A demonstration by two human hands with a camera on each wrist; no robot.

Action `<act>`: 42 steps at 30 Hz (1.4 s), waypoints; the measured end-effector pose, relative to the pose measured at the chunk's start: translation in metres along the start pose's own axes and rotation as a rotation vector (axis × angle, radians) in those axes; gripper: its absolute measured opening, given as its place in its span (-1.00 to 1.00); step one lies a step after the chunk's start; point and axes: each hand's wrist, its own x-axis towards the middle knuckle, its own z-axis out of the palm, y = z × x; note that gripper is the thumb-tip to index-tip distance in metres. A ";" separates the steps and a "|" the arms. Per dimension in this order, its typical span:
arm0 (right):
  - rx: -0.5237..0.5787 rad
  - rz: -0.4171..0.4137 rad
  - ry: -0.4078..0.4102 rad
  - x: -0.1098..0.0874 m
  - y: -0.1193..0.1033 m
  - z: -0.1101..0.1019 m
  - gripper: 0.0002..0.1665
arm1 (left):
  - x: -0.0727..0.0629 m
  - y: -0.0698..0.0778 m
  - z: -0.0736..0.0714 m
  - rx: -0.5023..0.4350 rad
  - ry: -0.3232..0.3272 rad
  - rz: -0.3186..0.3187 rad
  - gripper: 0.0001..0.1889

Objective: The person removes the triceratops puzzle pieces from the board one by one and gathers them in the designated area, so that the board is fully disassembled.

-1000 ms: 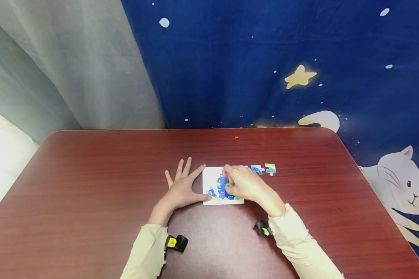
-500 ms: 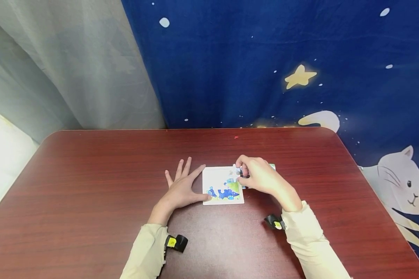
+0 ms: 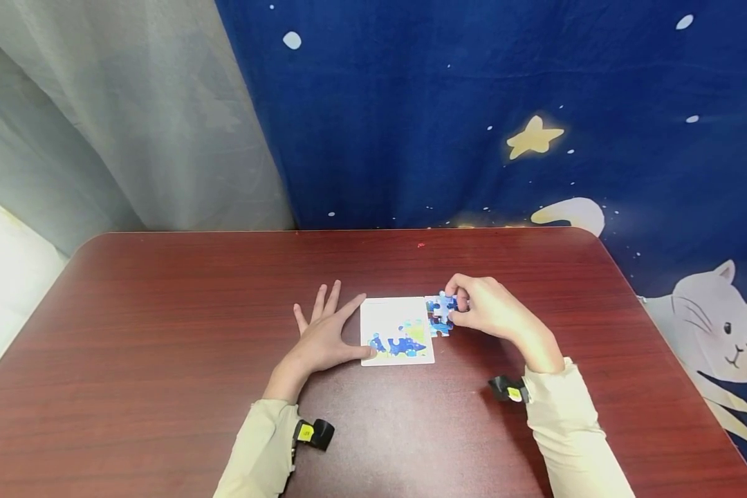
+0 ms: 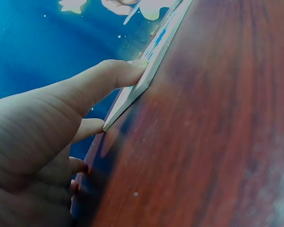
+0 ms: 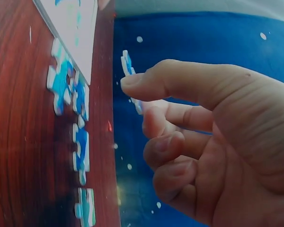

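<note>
A small white puzzle tray lies on the table with blue and green pieces fitted along its lower part. Spread at the tray's left side, my left hand rests its thumb on the lower left edge; its index fingertip touches the upper left corner. In the left wrist view that thumb lies flat on the rim. My right hand pinches a blue puzzle piece between thumb and index finger, above the table to the right of the tray. The other right fingers are curled in.
Several loose puzzle pieces lie right of the tray, among them a blue one and a green one. The brown table ends at a blue curtain and a grey curtain. Each wrist wears a black camera mount.
My right hand has lifted a puzzle piece out of the tray and carried it right, over the loose pieces. The left hand has stayed at the tray.
</note>
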 end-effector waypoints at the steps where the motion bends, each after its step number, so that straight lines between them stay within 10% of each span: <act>1: -0.002 0.003 0.000 -0.001 0.002 -0.001 -0.68 | 0.000 0.000 0.000 -0.003 0.001 0.000 0.01; 20: 0.043 0.145 -0.132 -0.017 0.025 -0.006 -0.70 | 0.000 0.001 0.001 -0.008 -0.005 0.002 0.00; 42: 0.030 0.121 -0.155 -0.014 0.024 0.004 -0.70 | -0.001 0.001 0.000 -0.029 0.002 -0.006 0.00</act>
